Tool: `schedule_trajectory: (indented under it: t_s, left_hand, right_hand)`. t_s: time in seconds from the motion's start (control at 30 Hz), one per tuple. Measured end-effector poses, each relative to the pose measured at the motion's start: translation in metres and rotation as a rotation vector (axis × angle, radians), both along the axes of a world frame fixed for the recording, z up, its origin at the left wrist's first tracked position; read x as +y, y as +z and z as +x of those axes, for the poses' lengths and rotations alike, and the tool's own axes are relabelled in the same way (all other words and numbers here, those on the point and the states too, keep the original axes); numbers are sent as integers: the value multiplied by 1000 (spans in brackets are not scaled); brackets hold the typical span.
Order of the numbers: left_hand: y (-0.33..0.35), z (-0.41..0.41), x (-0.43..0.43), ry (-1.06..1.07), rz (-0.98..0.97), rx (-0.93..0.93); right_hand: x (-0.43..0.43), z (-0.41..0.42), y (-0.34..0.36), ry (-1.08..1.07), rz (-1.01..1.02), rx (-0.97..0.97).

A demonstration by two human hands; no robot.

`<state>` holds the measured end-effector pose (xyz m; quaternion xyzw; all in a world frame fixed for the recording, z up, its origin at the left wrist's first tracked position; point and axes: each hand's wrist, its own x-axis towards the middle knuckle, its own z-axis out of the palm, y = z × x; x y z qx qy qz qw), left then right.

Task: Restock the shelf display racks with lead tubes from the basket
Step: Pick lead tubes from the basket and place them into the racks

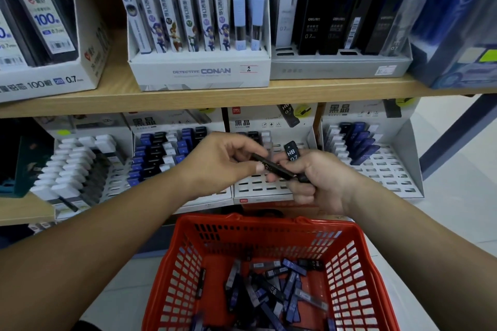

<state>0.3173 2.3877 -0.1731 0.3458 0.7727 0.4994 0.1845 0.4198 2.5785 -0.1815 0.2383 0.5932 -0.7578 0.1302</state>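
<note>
A red plastic basket [357,271] sits low in front of me with several black and blue lead tubes [271,290] lying loose on its bottom. Above it, my left hand [223,164] pinches one end of a black lead tube [274,167] between thumb and fingers. My right hand [320,180] grips a small bunch of black tubes, one marked HB 0.7 [291,152] standing up out of the fist. Both hands hover in front of the middle white slotted display rack [258,188] on the lower shelf, whose slots are mostly bare.
Left of it a rack [161,153] is packed with blue, black and white tubes; the right rack [382,166] is part filled. The wooden upper shelf [113,97] carries a Conan lead box [201,72] and other boxes. Pale floor lies on the right.
</note>
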Motion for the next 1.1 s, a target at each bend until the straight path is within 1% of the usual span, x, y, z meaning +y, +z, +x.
schedule_trajectory:
  t_s: [0.1,0.2,0.27,0.37,0.43,0.53,0.6,0.7,0.93,1.1]
  left_hand:
    - [-5,-7,-6,12,-76,9]
    - [-11,-14,-7,75,-145,109]
    - [-16,-17,-5,107,-181,243]
    - [-23,-18,2,124,-163,388]
    - [-28,-19,6,128,-165,463]
    - [-33,-22,8,133,-161,523]
    - [-36,-24,9,128,-151,544]
    - [-37,-24,11,125,-126,508]
    - [-34,-22,11,96,-131,465]
    - [-33,-23,11,85,-150,508]
  right_hand:
    - [5,-2,-5,-141,83,-64]
    - [5,-2,-7,-192,67,-79]
    - [2,-2,-8,-179,113,-50]
    - [-2,-5,-13,-171,211,21]
    - [0,-8,-17,-204,297,67]
    - [2,-8,-18,-279,317,139]
    - [2,-6,-15,-320,340,187]
    - [0,-4,-14,-352,334,210]
    - [-2,-1,-21,-245,413,204]
    - [-7,-3,-25,-186,422,229]
